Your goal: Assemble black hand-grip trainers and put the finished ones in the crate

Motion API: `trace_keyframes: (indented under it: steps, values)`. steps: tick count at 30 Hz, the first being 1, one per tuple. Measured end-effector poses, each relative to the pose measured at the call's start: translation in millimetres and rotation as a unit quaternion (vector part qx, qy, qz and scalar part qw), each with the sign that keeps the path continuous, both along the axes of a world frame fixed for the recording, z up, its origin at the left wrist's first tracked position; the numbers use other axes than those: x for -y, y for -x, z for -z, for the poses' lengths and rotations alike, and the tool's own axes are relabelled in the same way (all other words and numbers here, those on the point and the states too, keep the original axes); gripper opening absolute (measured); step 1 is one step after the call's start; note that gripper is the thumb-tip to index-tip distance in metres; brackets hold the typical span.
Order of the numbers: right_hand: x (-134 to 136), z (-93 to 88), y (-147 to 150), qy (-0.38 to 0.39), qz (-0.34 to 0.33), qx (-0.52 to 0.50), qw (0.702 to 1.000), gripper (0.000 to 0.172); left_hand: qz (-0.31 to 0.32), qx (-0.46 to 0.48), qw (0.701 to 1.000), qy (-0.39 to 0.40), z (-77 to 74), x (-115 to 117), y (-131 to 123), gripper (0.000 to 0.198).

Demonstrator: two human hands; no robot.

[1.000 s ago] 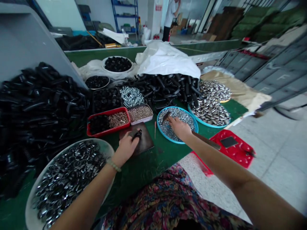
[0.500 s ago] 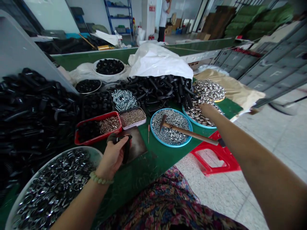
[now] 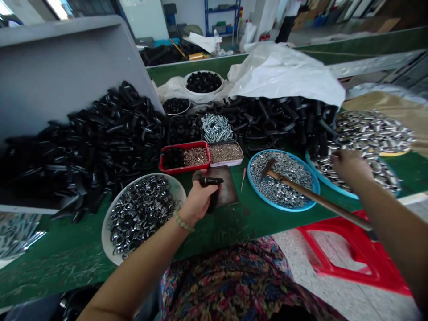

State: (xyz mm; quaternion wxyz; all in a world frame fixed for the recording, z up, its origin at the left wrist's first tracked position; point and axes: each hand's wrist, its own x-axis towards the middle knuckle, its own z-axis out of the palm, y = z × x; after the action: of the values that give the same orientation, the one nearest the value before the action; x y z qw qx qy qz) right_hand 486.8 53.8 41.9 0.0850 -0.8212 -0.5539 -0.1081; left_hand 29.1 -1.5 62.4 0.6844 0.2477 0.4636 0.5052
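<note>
- A black plastic part (image 3: 209,181) is held in a narrow grip by the left hand (image 3: 197,200), above a dark board (image 3: 229,187) on the green desk (image 3: 50,272).
- The right hand (image 3: 349,166) is placed over silvery metal pieces (image 3: 381,176) in a blue tray (image 3: 337,191); its grip cannot be told.

On the surface (image 3: 214,236), a hammer (image 3: 301,191) lies across a tray of nuts (image 3: 248,180); a bowl of rings (image 3: 107,236) sits left of it, a heap of parts (image 3: 100,138) farther left, and plastic sheeting (image 3: 284,71) far behind.

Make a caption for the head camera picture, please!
Left hand grips a small black part; right hand reaches over shiny metal pieces on a blue tray.
</note>
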Motion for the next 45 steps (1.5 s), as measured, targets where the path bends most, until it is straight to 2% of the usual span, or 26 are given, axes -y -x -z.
trace_keyframes:
  steps: [2,4,6,8,9,10,12,16,18,21,26,29,32,34,35,38,39,41,43,44,45]
  values:
    - [8,-14.1,42,-0.084,-0.006,-0.136,0.987,0.036,-0.005,-0.008,1.000,0.005,-0.9,0,2,0.063]
    - [19,-27.9,101,-0.098,-0.088,-0.316,0.939,0.037,-0.008,-0.006,1.000,0.018,-1.5,-1,3,0.053]
    - [31,-38.5,166,-0.066,-0.213,-0.427,0.876,0.032,-0.011,0.021,0.999,0.037,-3.0,-1,4,0.043]
    - [40,-44.4,223,-0.005,-0.291,-0.530,0.797,0.031,-0.007,0.050,0.998,0.043,-5.8,0,6,0.038]
    - [43,-45.6,246,0.018,-0.309,-0.570,0.761,0.032,-0.001,0.055,0.998,0.036,-7.4,1,7,0.037]
    - [45,-45.6,264,0.032,-0.317,-0.604,0.731,0.031,0.002,0.051,0.998,0.022,-9.0,3,9,0.038]
    - [46,-43.3,288,0.043,-0.315,-0.650,0.690,0.026,-0.005,0.025,1.000,-0.006,-10.9,6,12,0.045]
    - [43,-37.0,309,0.035,-0.302,-0.690,0.657,0.024,-0.021,-0.010,1.000,-0.020,-8.5,10,16,0.059]
    - [41,-36.0,315,0.037,-0.293,-0.700,0.650,0.025,-0.009,-0.017,0.999,-0.044,-5.7,11,18,0.062]
    - [42,-37.3,324,0.052,-0.292,-0.698,0.652,0.024,0.022,-0.059,0.991,-0.120,-2.7,13,22,0.065]
    - [46,-40.1,333,0.062,-0.304,-0.685,0.659,0.022,0.038,-0.208,0.945,-0.248,-4.2,14,29,0.066]
    - [46,-36.9,330,0.066,-0.310,-0.682,0.659,0.021,0.036,-0.270,0.923,-0.271,-4.6,12,31,0.064]
    - [43,-33.0,322,0.062,-0.314,-0.668,0.672,0.020,0.031,-0.293,0.914,-0.280,-2.2,11,32,0.063]
    - [42,-36.2,315,0.068,-0.331,-0.638,0.692,0.017,0.035,-0.307,0.906,-0.289,-1.3,9,33,0.061]
    - [41,-40.5,312,0.064,-0.353,-0.603,0.712,0.015,0.049,-0.318,0.902,-0.289,-1.7,7,33,0.058]
    - [42,-61.3,310,0.042,-0.469,-0.422,0.775,0.009,0.155,-0.352,0.886,-0.259,-7.5,-5,29,0.042]
    - [42,-68.4,310,0.039,-0.509,-0.357,0.782,0.013,0.196,-0.354,0.881,-0.247,-10.9,-10,27,0.036]
    - [38,-78.2,306,0.042,-0.572,-0.279,0.770,0.025,0.250,-0.337,0.879,-0.227,-18.4,-17,22,0.031]
    - [26,-78.5,284,0.009,-0.576,-0.269,0.772,0.032,0.250,-0.293,0.902,-0.197,-24.7,-21,20,0.034]
    - [18,-75.0,264,-0.027,-0.543,-0.276,0.793,0.033,0.237,-0.269,0.917,-0.176,-26.8,-21,21,0.036]
    - [7,-69.6,237,-0.073,-0.480,-0.283,0.827,0.031,0.220,-0.252,0.930,-0.154,-28.2,-20,24,0.038]
